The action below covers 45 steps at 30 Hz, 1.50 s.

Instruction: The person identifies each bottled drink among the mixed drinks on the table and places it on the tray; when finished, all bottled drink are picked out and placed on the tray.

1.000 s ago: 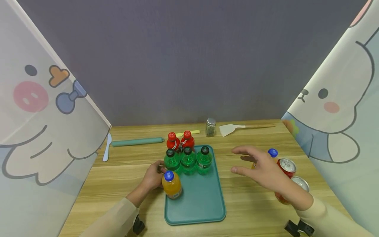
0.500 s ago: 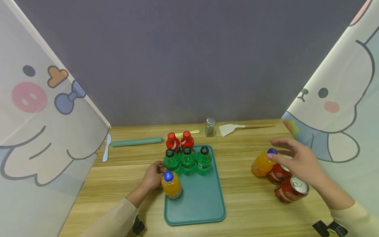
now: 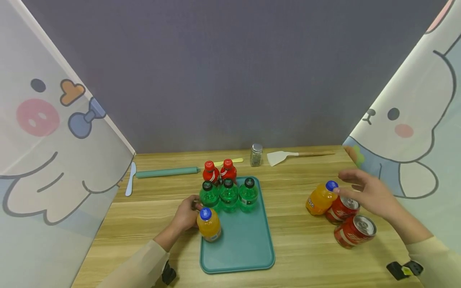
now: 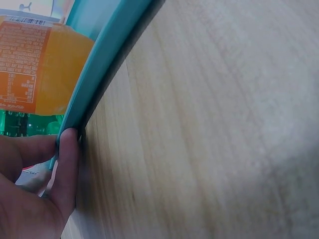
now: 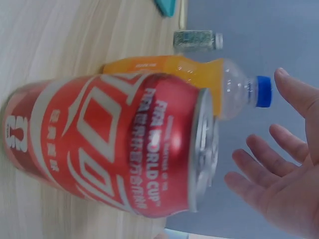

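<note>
My left hand (image 3: 187, 213) pinches the left rim of the teal tray (image 3: 248, 244); the left wrist view shows thumb and finger on either side of the tray's edge. On the tray stand a blue-capped orange soda bottle (image 3: 209, 228) and a row of green soda bottles (image 3: 228, 196), with red-capped bottles (image 3: 228, 172) behind. My right hand (image 3: 371, 192) hovers with fingers spread beside the blue cap of a second orange soda bottle (image 3: 319, 199). In the right wrist view a gap shows between the fingers and that bottle. Two red cola cans (image 3: 354, 231) stand beside it, below the hand.
Along the back lie a teal rolling pin (image 3: 167, 172), a yellow knife (image 3: 234, 161) and a white spatula (image 3: 279, 157), with a spice jar (image 3: 256, 155) upright between. A pale blue knife (image 3: 131, 180) lies far left. A grey wall (image 3: 230, 80) and cartoon side panels enclose the table.
My right hand has moved right from beside the tray to the second orange bottle and cola cans, bringing them into fuller view. My left hand, the tray and its bottles stay put.
</note>
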Each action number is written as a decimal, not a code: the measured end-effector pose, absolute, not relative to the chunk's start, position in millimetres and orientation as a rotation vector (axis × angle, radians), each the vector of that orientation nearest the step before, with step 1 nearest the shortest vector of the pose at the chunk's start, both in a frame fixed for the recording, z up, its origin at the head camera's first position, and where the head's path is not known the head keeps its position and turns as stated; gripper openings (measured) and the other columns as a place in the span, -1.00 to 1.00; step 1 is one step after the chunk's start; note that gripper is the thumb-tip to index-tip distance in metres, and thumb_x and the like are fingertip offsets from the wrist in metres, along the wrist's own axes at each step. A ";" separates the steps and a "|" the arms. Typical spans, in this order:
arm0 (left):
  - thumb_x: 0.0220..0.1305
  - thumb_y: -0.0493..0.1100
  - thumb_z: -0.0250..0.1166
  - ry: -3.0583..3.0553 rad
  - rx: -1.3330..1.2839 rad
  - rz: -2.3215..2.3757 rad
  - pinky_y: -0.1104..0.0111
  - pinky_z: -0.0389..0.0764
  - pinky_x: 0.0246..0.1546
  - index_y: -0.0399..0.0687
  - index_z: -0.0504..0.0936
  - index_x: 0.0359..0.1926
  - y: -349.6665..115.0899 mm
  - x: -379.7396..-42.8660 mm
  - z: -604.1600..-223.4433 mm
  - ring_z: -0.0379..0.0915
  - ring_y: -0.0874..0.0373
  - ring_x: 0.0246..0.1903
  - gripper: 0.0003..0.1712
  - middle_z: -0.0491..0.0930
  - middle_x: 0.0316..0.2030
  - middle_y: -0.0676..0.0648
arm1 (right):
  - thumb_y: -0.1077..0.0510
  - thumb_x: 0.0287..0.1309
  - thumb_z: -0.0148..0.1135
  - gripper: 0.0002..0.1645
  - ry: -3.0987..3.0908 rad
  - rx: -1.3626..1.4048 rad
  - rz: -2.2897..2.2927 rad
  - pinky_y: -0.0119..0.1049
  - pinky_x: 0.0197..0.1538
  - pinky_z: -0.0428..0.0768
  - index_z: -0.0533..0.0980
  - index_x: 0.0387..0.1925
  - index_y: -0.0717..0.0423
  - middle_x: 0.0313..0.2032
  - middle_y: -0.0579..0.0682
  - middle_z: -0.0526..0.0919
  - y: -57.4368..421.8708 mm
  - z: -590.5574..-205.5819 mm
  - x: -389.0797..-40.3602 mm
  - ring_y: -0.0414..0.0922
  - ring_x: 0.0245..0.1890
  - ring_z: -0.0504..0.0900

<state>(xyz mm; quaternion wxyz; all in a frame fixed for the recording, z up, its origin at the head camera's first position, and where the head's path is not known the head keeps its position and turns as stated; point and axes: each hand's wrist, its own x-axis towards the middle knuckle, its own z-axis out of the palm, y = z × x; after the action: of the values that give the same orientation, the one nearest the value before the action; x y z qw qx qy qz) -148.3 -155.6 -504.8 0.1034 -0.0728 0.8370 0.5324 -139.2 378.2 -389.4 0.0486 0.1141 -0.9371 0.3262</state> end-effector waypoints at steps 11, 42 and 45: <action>-0.04 -0.59 0.20 2.452 -0.223 1.581 0.17 0.74 -0.65 -0.37 0.48 0.23 -156.1 -148.5 -508.1 0.56 0.04 -0.47 -0.31 0.58 -0.26 -0.22 | -0.02 0.25 0.45 -0.44 -2.974 0.407 1.019 -0.55 -0.11 0.66 0.57 0.14 0.24 0.08 0.24 0.68 375.3 -400.9 -149.3 0.16 0.03 0.71; 0.01 -0.58 0.20 2.454 -0.227 1.586 0.16 0.74 -0.64 -0.36 0.48 0.23 -156.4 -147.7 -508.8 0.57 0.04 -0.46 -0.34 0.58 -0.24 -0.22 | -0.17 0.11 0.53 -0.53 -2.953 0.374 0.888 -0.42 -0.24 0.67 0.70 -0.08 0.03 -0.17 -0.01 0.81 346.1 -400.7 -157.6 0.08 -0.11 0.77; 0.00 -0.58 0.19 2.452 -0.226 1.590 0.16 0.74 -0.65 -0.36 0.48 0.23 -156.5 -148.2 -508.7 0.56 0.04 -0.46 -0.34 0.58 -0.25 -0.22 | -0.15 0.10 0.54 -0.55 -2.935 0.392 0.895 -0.43 -0.24 0.67 0.70 -0.08 0.02 -0.17 -0.01 0.81 345.0 -399.8 -157.3 0.07 -0.11 0.77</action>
<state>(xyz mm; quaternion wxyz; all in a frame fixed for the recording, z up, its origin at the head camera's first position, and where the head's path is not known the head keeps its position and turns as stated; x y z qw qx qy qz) -148.2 -156.5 -508.7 0.1051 -0.0766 0.8318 0.5396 -157.3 345.0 -399.8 0.0242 0.1267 -0.9485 0.2892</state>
